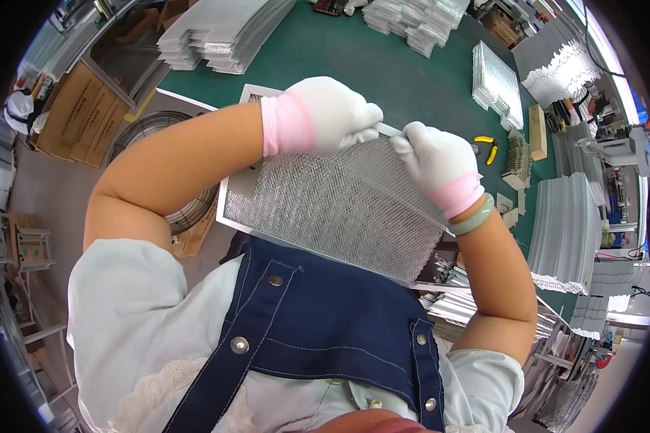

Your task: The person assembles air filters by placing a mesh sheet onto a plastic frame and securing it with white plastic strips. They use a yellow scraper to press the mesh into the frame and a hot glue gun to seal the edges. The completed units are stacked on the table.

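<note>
A metal mesh filter panel [325,206] with a thin pale frame [222,198] along its left and near sides lies tilted in front of my body. My left hand [328,115], in a white glove with a pink cuff, is closed on a narrow pale metal strip [388,130] at the far edge of the mesh. Close beside it, my right hand [437,162], gloved the same way, pinches the strip's right end. Both hands' fingers partly cover the strip, so its full length is hidden. The mesh's right side shows no frame that I can make out.
Stacks of mesh sheets [227,32] stand on the green table [307,54]. Yellow-handled pliers [492,154], a wooden block [537,132] and a stack of small metal pieces [517,160] lie right. A wire coil [133,133] and cardboard boxes [79,115] are left.
</note>
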Motion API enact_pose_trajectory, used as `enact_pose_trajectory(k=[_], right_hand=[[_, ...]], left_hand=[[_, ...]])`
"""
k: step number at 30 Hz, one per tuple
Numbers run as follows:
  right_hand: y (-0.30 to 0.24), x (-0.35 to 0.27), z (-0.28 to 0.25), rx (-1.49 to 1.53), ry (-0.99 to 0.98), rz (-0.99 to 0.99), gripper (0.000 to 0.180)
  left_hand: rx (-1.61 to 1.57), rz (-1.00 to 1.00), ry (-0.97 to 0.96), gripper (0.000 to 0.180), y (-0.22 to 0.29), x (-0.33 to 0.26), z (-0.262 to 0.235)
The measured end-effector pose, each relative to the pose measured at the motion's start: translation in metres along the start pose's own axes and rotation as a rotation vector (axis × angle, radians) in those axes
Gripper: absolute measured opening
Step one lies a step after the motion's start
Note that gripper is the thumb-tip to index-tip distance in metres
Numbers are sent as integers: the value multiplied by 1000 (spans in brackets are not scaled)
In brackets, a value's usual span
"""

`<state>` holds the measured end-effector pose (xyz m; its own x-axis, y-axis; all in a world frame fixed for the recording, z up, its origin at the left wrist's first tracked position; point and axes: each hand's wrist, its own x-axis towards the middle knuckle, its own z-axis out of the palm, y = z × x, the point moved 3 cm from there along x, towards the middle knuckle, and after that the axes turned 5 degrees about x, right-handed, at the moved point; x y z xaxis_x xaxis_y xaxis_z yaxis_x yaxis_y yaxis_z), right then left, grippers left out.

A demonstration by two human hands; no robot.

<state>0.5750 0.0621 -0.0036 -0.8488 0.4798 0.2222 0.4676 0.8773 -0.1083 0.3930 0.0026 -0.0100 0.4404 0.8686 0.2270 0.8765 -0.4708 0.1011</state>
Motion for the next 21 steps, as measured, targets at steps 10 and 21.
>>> enact_pose_trajectory(k=[10,21], right_hand=[[12,6,2,669,-243,307,27],[7,-17,-9,71,-73,37,28]], left_hand=[[-253,-67,-167,29,1,14,-4],[-219,-57,-226,30,11,16,-7]])
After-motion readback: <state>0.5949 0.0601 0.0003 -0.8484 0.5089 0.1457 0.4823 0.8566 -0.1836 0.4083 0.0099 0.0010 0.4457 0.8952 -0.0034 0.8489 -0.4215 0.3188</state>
